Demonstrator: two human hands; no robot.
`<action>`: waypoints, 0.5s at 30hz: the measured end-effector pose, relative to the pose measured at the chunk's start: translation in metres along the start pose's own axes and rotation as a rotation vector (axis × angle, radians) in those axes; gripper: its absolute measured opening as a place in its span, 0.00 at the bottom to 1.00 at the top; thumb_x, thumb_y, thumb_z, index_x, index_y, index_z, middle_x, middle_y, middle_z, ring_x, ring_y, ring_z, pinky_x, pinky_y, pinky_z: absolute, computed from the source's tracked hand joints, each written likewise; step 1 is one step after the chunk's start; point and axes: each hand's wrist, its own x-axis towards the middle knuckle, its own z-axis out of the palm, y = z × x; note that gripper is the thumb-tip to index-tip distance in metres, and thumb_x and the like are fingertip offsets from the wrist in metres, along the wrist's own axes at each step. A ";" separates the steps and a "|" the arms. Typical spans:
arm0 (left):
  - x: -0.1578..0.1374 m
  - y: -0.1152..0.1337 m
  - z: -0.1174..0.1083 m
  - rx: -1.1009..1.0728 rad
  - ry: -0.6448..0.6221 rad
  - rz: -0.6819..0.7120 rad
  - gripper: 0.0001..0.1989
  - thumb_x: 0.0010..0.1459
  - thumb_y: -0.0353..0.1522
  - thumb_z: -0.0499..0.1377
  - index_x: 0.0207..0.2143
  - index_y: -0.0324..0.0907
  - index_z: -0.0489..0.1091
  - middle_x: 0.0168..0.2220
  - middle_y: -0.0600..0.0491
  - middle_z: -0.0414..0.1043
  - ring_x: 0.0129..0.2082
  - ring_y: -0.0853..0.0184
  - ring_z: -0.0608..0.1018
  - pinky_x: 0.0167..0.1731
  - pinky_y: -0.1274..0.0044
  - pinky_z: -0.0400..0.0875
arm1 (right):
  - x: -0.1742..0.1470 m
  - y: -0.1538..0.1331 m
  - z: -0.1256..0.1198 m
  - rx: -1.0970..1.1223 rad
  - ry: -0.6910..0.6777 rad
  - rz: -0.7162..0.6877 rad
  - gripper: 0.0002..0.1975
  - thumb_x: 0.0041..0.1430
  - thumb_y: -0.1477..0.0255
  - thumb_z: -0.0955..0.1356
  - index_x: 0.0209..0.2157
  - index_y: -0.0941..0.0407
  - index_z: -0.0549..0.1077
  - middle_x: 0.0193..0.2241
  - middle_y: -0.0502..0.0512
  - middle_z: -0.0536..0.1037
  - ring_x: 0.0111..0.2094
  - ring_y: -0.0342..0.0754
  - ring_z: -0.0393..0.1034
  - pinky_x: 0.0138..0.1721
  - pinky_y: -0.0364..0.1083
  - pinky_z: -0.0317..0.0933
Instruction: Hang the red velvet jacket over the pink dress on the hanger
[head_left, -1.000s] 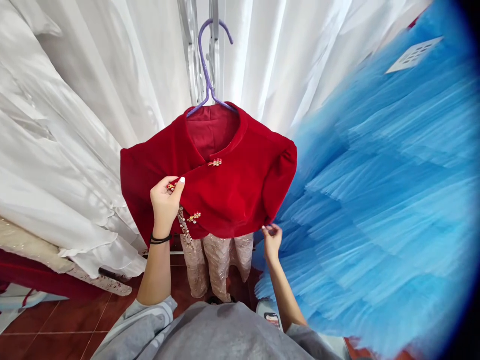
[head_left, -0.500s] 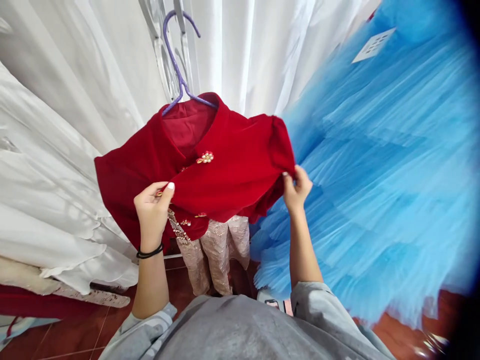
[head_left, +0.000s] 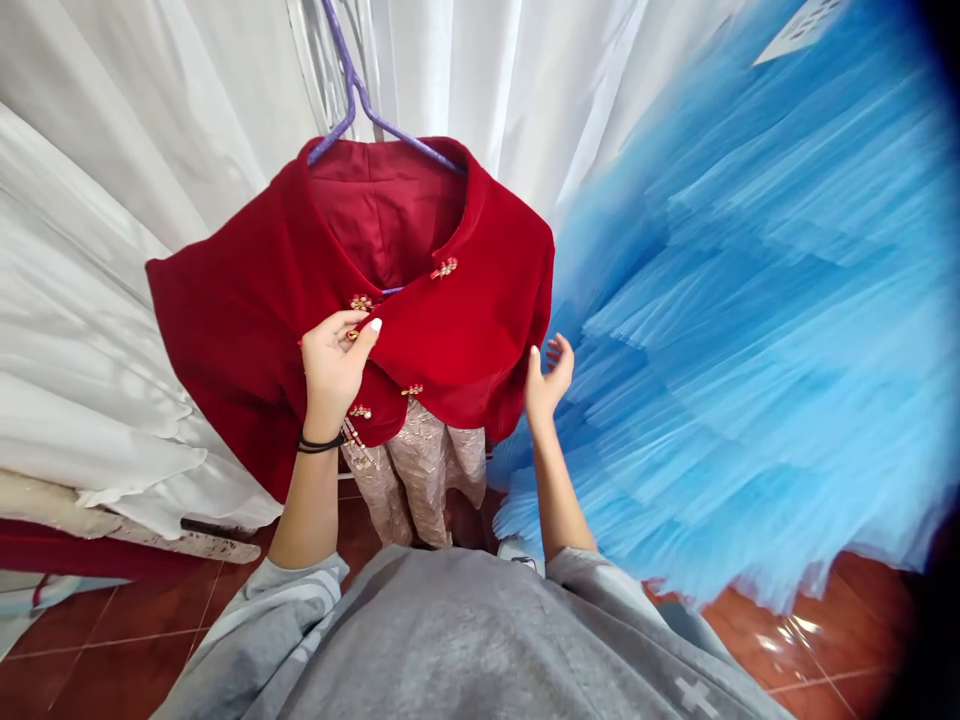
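White drapes behind, the left hand [head_left: 335,365] pinches the red jacket [head_left: 465,335] flap, while the right hand [head_left: 546,378] has let go, fingers spread beside the hem.

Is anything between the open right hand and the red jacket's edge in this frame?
Nothing visible. The right hand is open beside the right edge of the red velvet jacket, with only the blue tulle dress behind it. The left hand pinches the front flap by a gold clasp.
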 end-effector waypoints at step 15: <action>0.043 0.047 -0.020 0.341 -0.072 0.197 0.07 0.54 0.34 0.65 0.31 0.38 0.75 0.25 0.55 0.73 0.25 0.72 0.74 0.27 0.80 0.67 | -0.154 0.037 0.004 0.990 -0.625 1.224 0.06 0.56 0.73 0.71 0.33 0.53 0.69 0.32 0.46 0.81 0.30 0.40 0.76 0.34 0.40 0.72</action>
